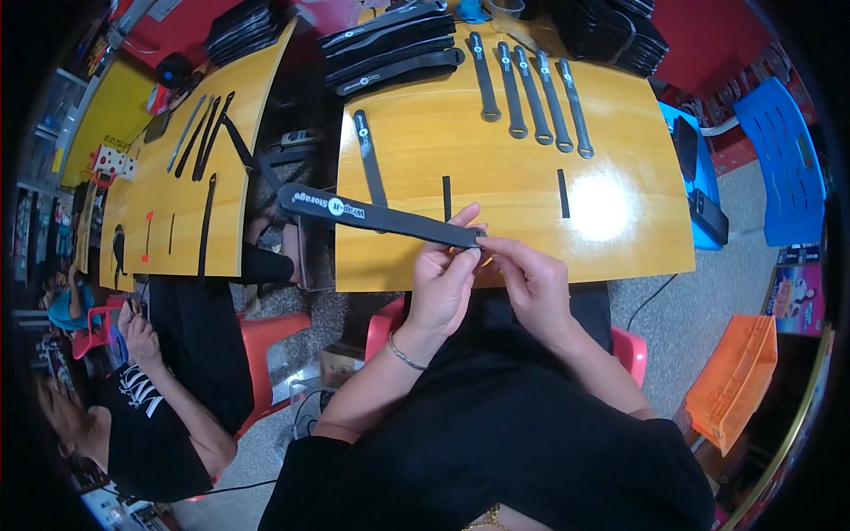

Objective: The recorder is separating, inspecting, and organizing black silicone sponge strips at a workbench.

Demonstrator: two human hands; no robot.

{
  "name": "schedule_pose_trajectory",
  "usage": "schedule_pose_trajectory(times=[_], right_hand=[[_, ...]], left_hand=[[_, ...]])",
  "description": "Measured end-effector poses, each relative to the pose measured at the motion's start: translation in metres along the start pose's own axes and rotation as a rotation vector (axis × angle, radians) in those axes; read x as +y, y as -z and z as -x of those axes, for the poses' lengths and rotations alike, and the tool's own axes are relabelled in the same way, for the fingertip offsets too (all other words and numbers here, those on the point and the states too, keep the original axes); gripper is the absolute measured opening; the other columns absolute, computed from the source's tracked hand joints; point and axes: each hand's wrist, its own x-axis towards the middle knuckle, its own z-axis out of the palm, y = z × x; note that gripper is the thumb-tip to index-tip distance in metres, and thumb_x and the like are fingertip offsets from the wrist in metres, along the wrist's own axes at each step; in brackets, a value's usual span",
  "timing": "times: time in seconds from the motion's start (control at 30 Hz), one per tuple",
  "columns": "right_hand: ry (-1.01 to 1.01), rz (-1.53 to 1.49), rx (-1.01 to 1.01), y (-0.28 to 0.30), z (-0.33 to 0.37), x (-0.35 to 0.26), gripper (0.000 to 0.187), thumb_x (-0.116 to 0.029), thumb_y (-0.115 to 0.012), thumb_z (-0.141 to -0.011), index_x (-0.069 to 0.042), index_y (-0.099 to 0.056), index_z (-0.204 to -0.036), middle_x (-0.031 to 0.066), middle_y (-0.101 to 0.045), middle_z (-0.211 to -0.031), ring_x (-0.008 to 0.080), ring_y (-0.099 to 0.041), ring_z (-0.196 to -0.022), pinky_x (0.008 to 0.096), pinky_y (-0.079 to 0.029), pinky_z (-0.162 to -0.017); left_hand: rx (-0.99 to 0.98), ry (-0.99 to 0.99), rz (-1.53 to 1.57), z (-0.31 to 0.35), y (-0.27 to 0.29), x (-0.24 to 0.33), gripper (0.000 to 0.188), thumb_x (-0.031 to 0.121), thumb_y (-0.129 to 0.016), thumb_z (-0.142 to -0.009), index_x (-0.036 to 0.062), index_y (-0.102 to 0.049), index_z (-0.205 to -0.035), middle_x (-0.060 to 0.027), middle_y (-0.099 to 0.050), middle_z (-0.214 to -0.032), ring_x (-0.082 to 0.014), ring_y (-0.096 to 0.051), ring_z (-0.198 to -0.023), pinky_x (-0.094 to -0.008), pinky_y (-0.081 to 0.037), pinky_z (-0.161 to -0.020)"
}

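Note:
A long black strap (394, 219) with white printing near its rounded far end stretches out to the left above the table's near edge. My left hand (441, 288) grips its near end between thumb and fingers. My right hand (536, 281) pinches that same end, fingertips touching my left thumb. There seems to be a small hole or ring at this end, partly covered by fingers. Another black strap (370, 159) lies on the table behind the held one, which crosses over its lower part.
On the yellow wooden table (407, 115), several ringed straps (529, 93) lie in a row. Two short dark strips (563, 193) sit nearer me. Stacked straps (390, 53) stand at the back. A co-worker (164, 398) sits at left. An orange crate (733, 380) is at right.

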Motion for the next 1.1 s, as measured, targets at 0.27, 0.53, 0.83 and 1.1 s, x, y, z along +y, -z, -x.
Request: schedule_pose_trajectory(times=[0.27,0.53,0.83,1.1], right_hand=[[-0.028,-0.052,0.004,-0.004,-0.001,0.0,0.02,0.003,-0.054,-0.086,-0.002,-0.063,-0.103,0.014,-0.067,-0.083,0.0189,-0.067,-0.073,0.0257,-0.051,-0.063],[-0.121,-0.188,-0.012,0.0,-0.002,0.003,0.021,0.003,-0.051,-0.088,-0.002,-0.062,-0.105,0.0104,-0.065,-0.078,0.0161,-0.066,-0.07,0.0243,-0.05,-0.062],[-0.176,-0.3,-0.015,0.004,-0.004,-0.003,0.025,-0.002,-0.052,-0.088,-0.004,-0.058,-0.113,0.0121,-0.067,-0.077,0.0162,-0.068,-0.071,0.0245,-0.05,-0.061],[-0.165,-0.279,-0.005,0.006,-0.005,-0.005,0.024,-0.002,-0.052,-0.089,-0.004,-0.059,-0.112,0.012,-0.067,-0.078,0.0161,-0.068,-0.073,0.0248,-0.05,-0.061]], left_hand=[[0.05,-0.008,0.054,-0.001,0.0,-0.003,0.035,-0.008,-0.044,-0.087,-0.0012,-0.052,-0.121,-0.011,-0.042,-0.136,-0.0157,-0.049,-0.113,-0.0323,-0.042,-0.097],[0.02,0.015,-0.08,-0.006,0.009,0.0,0.032,-0.003,-0.052,-0.088,-0.0018,-0.052,-0.12,-0.0109,-0.059,-0.111,-0.016,-0.057,-0.103,-0.0311,-0.047,-0.093],[0.032,-0.041,-0.117,-0.006,0.008,0.002,0.026,0.003,-0.055,-0.089,-0.0019,-0.054,-0.114,-0.0104,-0.061,-0.104,-0.0156,-0.061,-0.092,-0.0299,-0.051,-0.087],[0.026,-0.038,-0.088,-0.007,0.008,0.001,0.025,0.004,-0.055,-0.089,-0.0017,-0.055,-0.114,-0.0108,-0.061,-0.103,-0.0164,-0.061,-0.093,-0.0311,-0.052,-0.087]])
